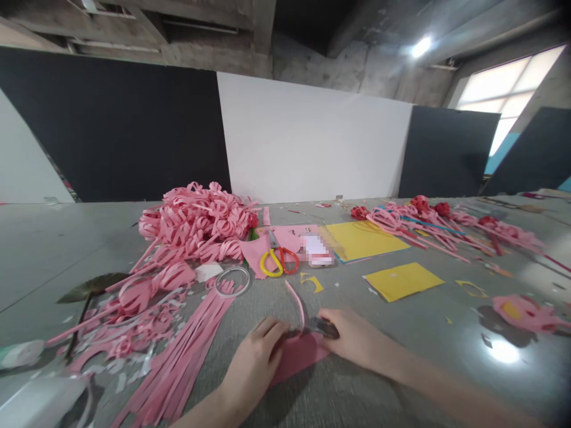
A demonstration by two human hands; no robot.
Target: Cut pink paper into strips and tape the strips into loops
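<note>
My left hand (256, 356) is closed on the left part of a pink paper sheet (301, 358), fingers bent over its top edge. Across from it, my right hand (341, 333) grips a dark-handled cutting tool (328, 328) at the sheet's upper right edge. Its blade is blurred, so I cannot tell whether it is a knife or scissors. A thin pink paper strip (298, 302) curls up from that edge between my hands. To the left lies a bundle of long pink strips (190, 351), with a roll of clear tape (232, 282) at its top end.
Scissors with yellow and red handles (279, 261) lie ahead, beside a phone (317, 251). A heap of looped pink paper (196, 223) sits behind on the left. Yellow sheets (404, 282), paper flowers (529, 312) and pink stems (423, 223) spread over the right. Paper scraps (143, 330) litter the left.
</note>
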